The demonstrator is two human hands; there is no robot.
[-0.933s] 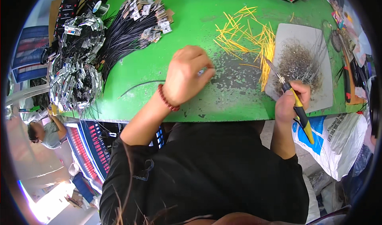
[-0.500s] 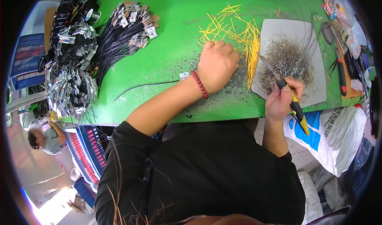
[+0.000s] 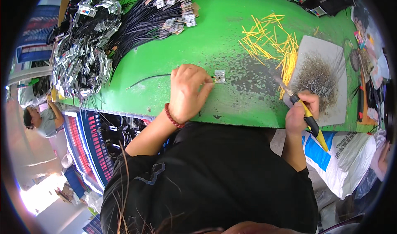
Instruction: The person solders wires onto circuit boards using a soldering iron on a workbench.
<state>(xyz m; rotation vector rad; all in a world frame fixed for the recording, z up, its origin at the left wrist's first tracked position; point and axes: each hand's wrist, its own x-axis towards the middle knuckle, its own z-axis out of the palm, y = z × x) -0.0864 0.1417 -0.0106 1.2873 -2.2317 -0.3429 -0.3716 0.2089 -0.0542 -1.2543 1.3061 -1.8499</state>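
Note:
My left hand (image 3: 188, 91) rests on the green table (image 3: 215, 39), its fingers pinched on a thin black wire (image 3: 144, 80) that ends in a small grey square tag (image 3: 219, 76). A red bead bracelet circles that wrist. My right hand (image 3: 301, 112) grips a yellow-and-black handled tool (image 3: 304, 110) whose metal tip points up-left at the table's edge beside a grey mat (image 3: 331, 106). The mat carries a heap of small dark wire bits (image 3: 316, 77). Loose yellow strips (image 3: 273, 39) lie scattered between the two hands.
Bundles of black wires with tags (image 3: 153, 15) and silvery packets (image 3: 80, 56) are piled at the table's left end. Hand tools (image 3: 364, 97) lie along the right edge. A white and blue sack (image 3: 343, 155) hangs below the table. Another person (image 3: 41, 120) is at the lower left.
My left hand came back from the yellow strips toward the table's front, now holding a black wire with its tag. My right hand with the tool stayed near the mat.

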